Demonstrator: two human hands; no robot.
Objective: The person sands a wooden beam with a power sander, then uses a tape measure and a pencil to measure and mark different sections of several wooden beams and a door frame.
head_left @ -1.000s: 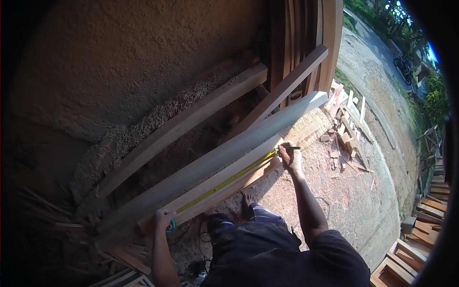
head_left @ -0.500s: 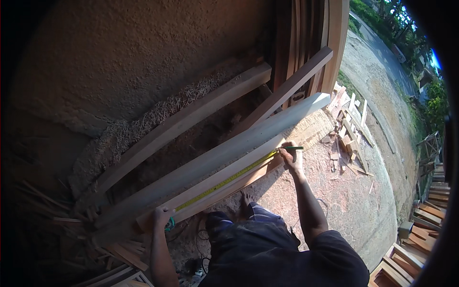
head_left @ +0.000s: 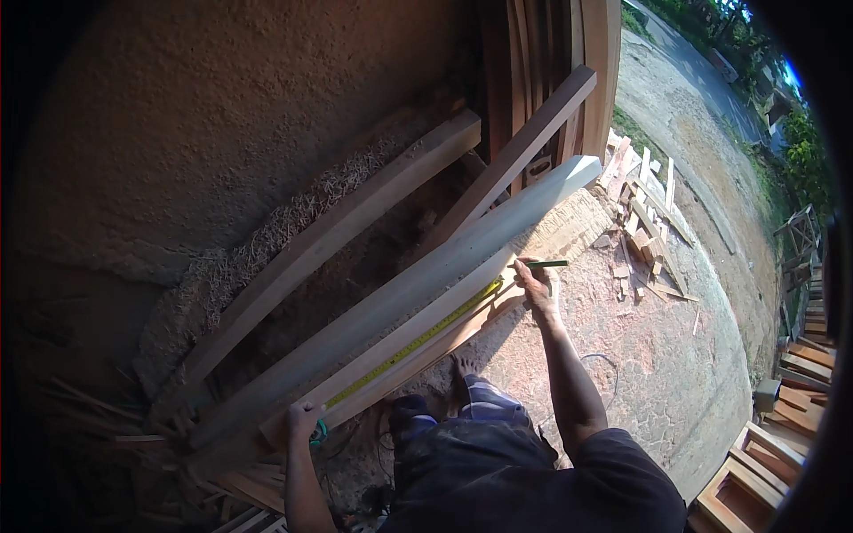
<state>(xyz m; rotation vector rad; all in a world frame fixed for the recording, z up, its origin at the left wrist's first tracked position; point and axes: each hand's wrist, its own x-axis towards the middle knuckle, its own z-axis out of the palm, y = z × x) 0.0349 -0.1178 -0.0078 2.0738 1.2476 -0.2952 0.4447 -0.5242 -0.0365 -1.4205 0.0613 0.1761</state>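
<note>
Yellow tape (head_left: 391,361) set out along the board (head_left: 409,328), left hand (head_left: 304,417) at its lower end, grip unclear; right hand (head_left: 534,284) fingers hold a green pencil (head_left: 549,264), marks not discernible.

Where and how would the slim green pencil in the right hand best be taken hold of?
Probably by the free end of the pencil, with a two-finger pinch from the picture's right. That end is straight and thin and juts out past the right hand, while the fingers partly cover the other end.
</note>
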